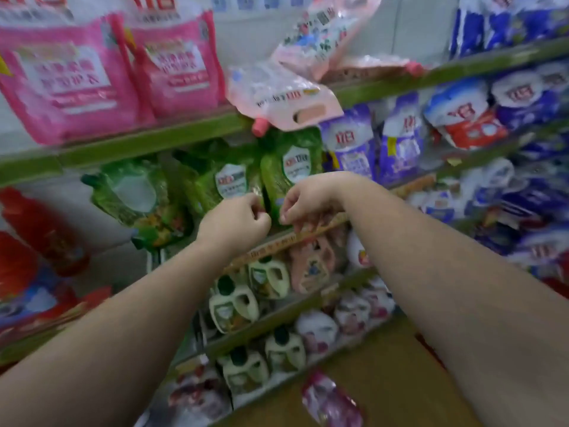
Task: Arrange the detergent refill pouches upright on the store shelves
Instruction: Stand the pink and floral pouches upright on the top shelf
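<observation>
— While both arms reach the green shelf edge [147,143], what do the hands do?

— The left hand [237,221] and right hand [303,204], fingers curled, seem to pinch the green pouches [261,183] low down, probably to stand them upright; blur hides the grip.

Readable text, shelf by shelf, little of it sharp:

- Purple pouches [348,143], middle shelf: red two-character logo on a white patch, apparently 立白, showing reversed; small print below is illegible.
- Blue-and-white pouches [458,110], right of those: the same red logo, larger, also reversed.
- Pink bags [67,75], top shelf: white panel with lines of pink Chinese characters (blurred, not readable).
- Pale pink pouch [283,94], lying over the shelf edge: a red logo and a dark line of print, upside down, unreadable.
- Green pouches [231,180]: white shield label, its red mark too smeared to read.
- Shelf-edge strip [292,238]: red print on yellow, illegible.
</observation>
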{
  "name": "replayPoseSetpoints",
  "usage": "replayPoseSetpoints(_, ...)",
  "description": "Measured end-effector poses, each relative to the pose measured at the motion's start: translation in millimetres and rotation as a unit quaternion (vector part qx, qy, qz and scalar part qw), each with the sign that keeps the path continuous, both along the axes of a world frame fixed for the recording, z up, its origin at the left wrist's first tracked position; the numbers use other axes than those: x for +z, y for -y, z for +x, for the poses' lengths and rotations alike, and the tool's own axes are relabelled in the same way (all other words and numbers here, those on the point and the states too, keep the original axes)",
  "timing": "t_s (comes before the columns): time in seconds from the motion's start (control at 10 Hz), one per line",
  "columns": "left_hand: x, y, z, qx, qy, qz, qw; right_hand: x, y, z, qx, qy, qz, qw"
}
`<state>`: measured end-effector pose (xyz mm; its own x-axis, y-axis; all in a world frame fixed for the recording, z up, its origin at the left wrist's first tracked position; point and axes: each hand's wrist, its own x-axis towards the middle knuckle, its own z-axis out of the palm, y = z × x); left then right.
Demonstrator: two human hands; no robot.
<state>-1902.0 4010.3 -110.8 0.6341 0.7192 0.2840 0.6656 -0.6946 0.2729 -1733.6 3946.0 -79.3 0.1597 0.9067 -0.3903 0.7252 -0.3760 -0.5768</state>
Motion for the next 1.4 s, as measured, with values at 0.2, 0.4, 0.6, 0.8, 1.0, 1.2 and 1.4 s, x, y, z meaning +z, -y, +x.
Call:
replayPoseSetpoints(0.2, -59.7, 23.4, 25.5, -0.035, -0.125, -0.092, 0.987, -69.7, 43.2, 17.5, -0.065, -0.019, -0.069, 0.995)
replayPoseSetpoints(0.4, -117.6, 34.2, 60.4, -0.052, -0.177, -0.169, 0.968, -134.8, 72.8, 54.0, -0.104, -0.045, -0.104, 0.988)
replayPoseSetpoints(0.6, -178.8, 50.5, 110.1, -0.026, -0.188, -0.217, 0.958, -189.8, 86.3, 97.2, -0.091, -0.043, -0.133, 0.986)
replayPoseSetpoints(0.8, -250.8, 45.2, 134.6, -0.046, -0.184, -0.298, 0.936, -252.2, 74.1, 109.7, -0.037, 0.001, -0.148, 0.988)
replayPoseSetpoints(1.0, -381.9, 18.2, 137.5, -0.012, -0.190, -0.365, 0.911, -380.4, 45.4, 110.1, -0.044, 0.040, -0.157, 0.986)
replayPoseSetpoints(1.2, -572.9, -8.7, 130.2, -0.024, -0.207, -0.370, 0.905, -566.5, 15.5, 106.5, -0.043, 0.034, -0.206, 0.977)
replayPoseSetpoints(1.4, -772.9, -12.5, 109.0, -0.007, -0.234, -0.362, 0.902, -789.6, 11.8, 100.1, -0.033, 0.039, -0.212, 0.976)
